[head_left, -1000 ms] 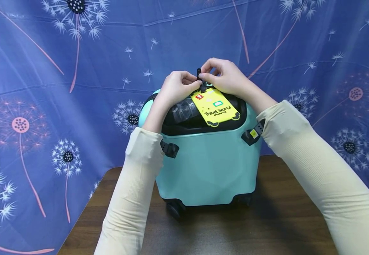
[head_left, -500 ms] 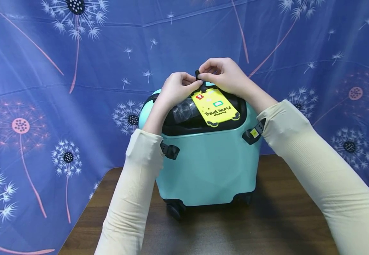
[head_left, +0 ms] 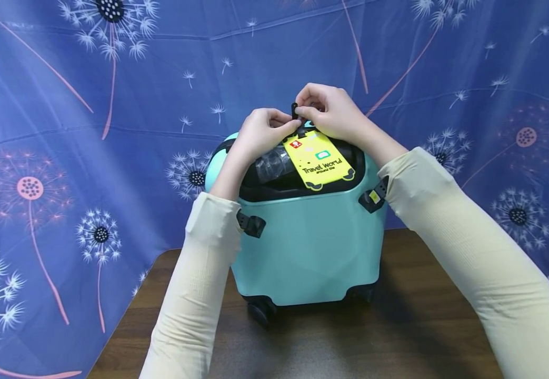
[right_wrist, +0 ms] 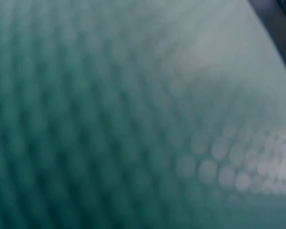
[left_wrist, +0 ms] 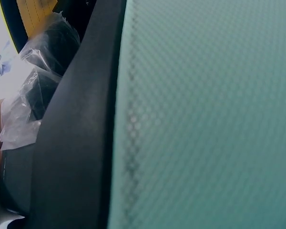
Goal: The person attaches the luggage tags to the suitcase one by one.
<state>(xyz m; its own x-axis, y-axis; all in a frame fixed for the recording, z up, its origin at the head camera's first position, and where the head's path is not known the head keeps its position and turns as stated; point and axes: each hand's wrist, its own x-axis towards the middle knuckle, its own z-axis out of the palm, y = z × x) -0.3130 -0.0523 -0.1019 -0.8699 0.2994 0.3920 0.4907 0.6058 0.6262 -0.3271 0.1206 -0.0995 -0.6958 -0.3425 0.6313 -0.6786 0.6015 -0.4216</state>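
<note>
A turquoise suitcase (head_left: 307, 247) with a black top panel stands upright on its wheels in the head view. On its top lies a yellow luggage tag (head_left: 318, 160) printed "Travel World", with a black strap (head_left: 295, 110) at its upper end. My left hand (head_left: 266, 129) pinches the strap low down, between thumb and fingers. From the other side, my right hand (head_left: 335, 113) pinches it near its upright tip. The suitcase's carry handle (head_left: 273, 166), wrapped in clear plastic, lies beside the tag and partly under it. Fingers hide where the strap loops.
The suitcase stands on a dark wooden table (head_left: 283, 347). Close behind it hangs a blue cloth (head_left: 265, 63) with a dandelion print. Textured suitcase shell (left_wrist: 205, 114) fills most of the left wrist view, and blurred shell fills the right one.
Both hands keep their pinch on the luggage tag's strap. The strap's tip tilts slightly left and then back up between the fingers, while the tag and suitcase stay in place.
</note>
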